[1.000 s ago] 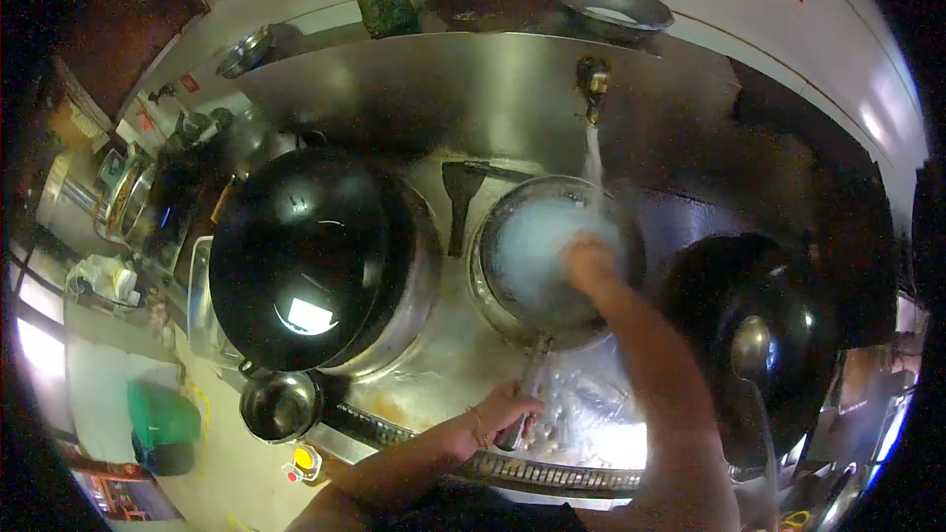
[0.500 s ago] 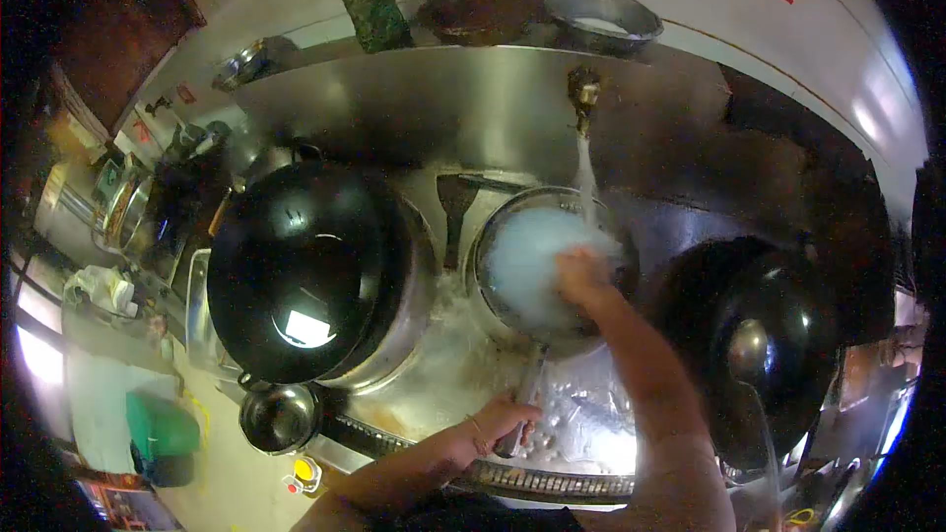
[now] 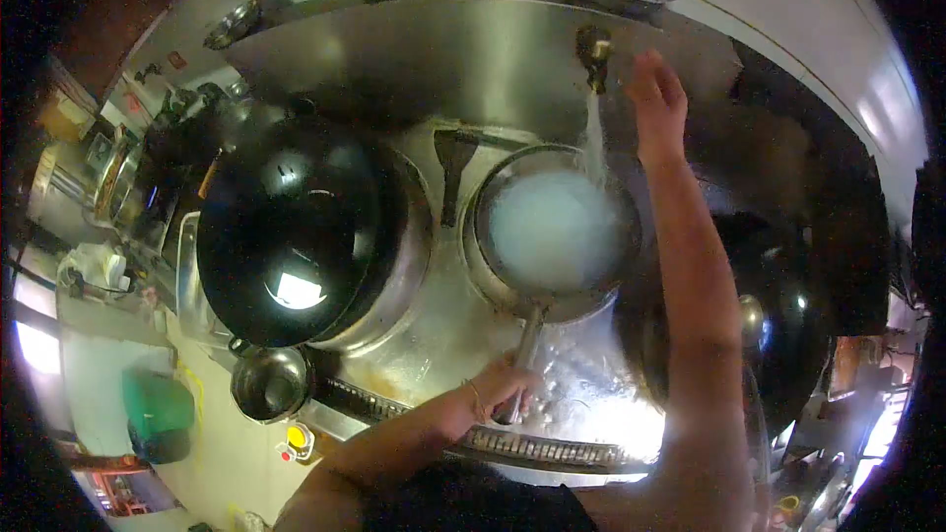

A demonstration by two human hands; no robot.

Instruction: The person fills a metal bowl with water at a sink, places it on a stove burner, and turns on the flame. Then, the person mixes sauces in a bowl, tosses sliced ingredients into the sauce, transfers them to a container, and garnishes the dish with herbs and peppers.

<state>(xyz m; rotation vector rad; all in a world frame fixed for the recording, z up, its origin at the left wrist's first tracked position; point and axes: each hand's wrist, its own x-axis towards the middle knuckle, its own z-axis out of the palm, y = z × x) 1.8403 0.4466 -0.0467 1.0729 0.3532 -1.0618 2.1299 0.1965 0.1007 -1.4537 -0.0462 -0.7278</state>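
My left hand [image 3: 507, 389] is wrapped around the metal handle [image 3: 530, 340] of a long-handled round pan. The pan [image 3: 490, 276] sits over a wider round vessel on the steel stove top, and a cloudy whitish mass [image 3: 552, 227] fills its middle; what that mass is I cannot make out. Water [image 3: 594, 138] runs from the tap [image 3: 595, 54] into the pan's far right side. Raised just right of the tap is my right hand [image 3: 657, 94], apart from it, with loosely bent fingers and nothing visible in them.
A large black wok [image 3: 286, 227] rests tilted on a steel pot at left. Beside it lies a dark flat scraper-like tool [image 3: 453, 163]. Another dark wok [image 3: 788, 335] with a ladle [image 3: 754, 323] stands at right. A small metal pot [image 3: 271, 384] is near the front left edge.
My right hand has left the pan's contents and risen up and right beside the tap. The left hand still grips the handle. The view has tilted down slightly.
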